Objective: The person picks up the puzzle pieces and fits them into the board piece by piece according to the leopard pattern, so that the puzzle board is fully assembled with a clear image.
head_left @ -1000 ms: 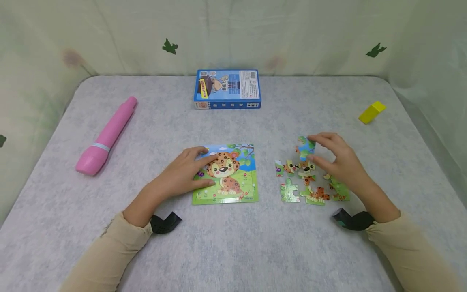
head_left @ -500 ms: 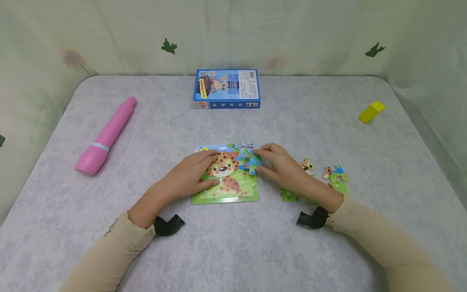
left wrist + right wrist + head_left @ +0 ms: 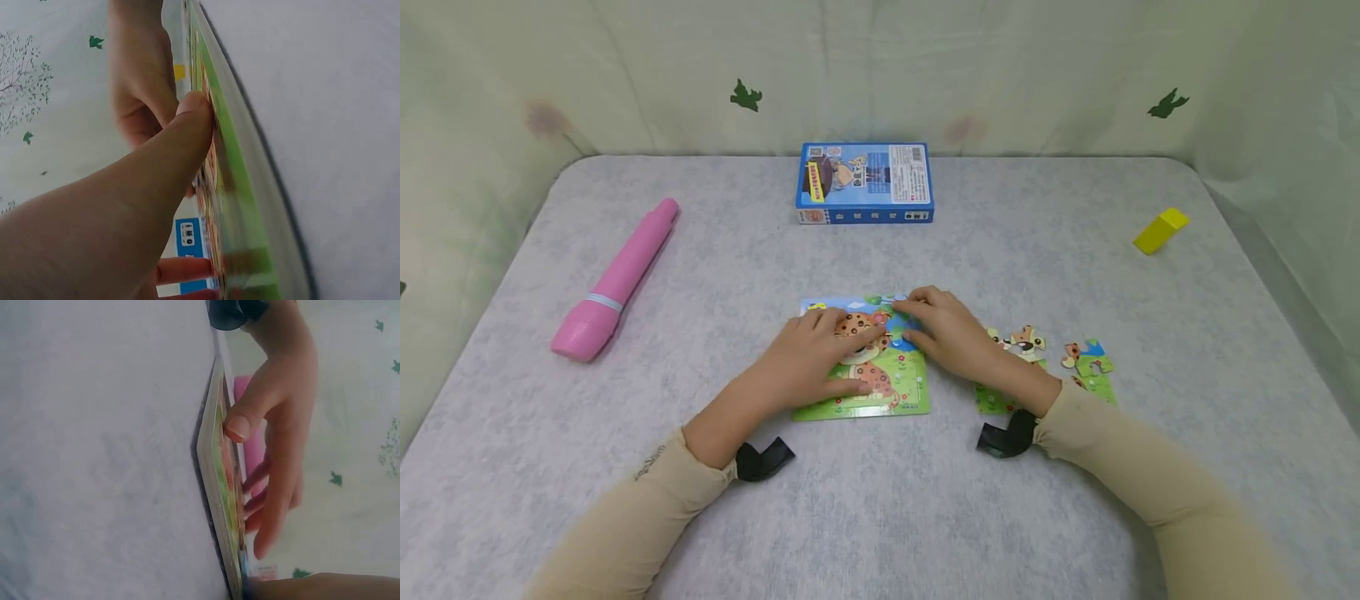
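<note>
Right hand, nearer, pinches a blue piece at the far right of the board; left hand rests loosely on its left.

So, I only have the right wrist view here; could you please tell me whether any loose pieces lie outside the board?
Observer: Yes, the head view shows loose puzzle pieces on the table to the right of the board.
Operator: Thank you, and where is the right hand working?
Observer: In the head view, it is at the board's upper right part.
Operator: Is anything else on that side?
Observer: Yes, a yellow block sits farther back, toward the table's far right corner.
</note>
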`<state>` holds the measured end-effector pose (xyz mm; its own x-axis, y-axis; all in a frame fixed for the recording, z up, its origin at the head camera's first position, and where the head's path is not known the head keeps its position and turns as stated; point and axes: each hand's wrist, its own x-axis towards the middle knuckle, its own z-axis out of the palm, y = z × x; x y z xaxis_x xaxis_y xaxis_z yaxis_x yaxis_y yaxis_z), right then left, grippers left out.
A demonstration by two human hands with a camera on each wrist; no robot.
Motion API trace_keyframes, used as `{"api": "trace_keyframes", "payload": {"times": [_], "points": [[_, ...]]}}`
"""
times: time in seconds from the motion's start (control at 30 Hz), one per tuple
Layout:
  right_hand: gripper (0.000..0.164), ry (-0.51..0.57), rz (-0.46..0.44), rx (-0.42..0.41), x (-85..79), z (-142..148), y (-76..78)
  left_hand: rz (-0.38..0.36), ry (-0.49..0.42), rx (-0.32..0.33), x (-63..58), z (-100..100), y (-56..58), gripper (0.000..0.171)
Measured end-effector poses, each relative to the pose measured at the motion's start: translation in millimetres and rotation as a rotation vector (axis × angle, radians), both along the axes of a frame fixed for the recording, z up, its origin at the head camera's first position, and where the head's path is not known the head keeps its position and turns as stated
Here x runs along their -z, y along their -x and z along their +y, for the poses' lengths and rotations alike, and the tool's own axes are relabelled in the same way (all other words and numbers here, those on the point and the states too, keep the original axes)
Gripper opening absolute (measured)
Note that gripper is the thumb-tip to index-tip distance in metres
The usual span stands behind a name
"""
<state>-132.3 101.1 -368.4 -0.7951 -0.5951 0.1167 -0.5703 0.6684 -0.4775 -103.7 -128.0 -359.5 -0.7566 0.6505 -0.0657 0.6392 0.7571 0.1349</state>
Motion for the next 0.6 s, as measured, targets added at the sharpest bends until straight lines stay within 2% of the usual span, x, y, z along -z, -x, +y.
{"api": "trace_keyframes", "payload": {"times": [0.17,0.3,0.37,0.47,0.6], "points": [[0.041,-0.057,0.004,-0.006,-0.4,-1.8,1.5,0.019,0.068,-0.022,-3.7,5.4,-1.9,0.069],[0.045,-0.092,-0.047,-0.025,-3.6,-0.6,2.6,0.028,0.078,-0.024,-3.0,4.6,-1.4,0.067],[0.049,-0.063,-0.113,-0.034,-5.2,2.9,2.7,0.012,0.052,-0.021,-2.0,2.3,-0.2,0.069],[0.055,0.034,-0.211,-0.036,-7.0,11.7,1.5,-0.017,-0.014,-0.010,-0.8,-4.9,3.4,0.072],[0.059,0.157,-0.269,-0.017,-11.2,28.0,-4.6,-0.068,-0.111,0.012,0.5,-17.3,9.0,0.077]]}}
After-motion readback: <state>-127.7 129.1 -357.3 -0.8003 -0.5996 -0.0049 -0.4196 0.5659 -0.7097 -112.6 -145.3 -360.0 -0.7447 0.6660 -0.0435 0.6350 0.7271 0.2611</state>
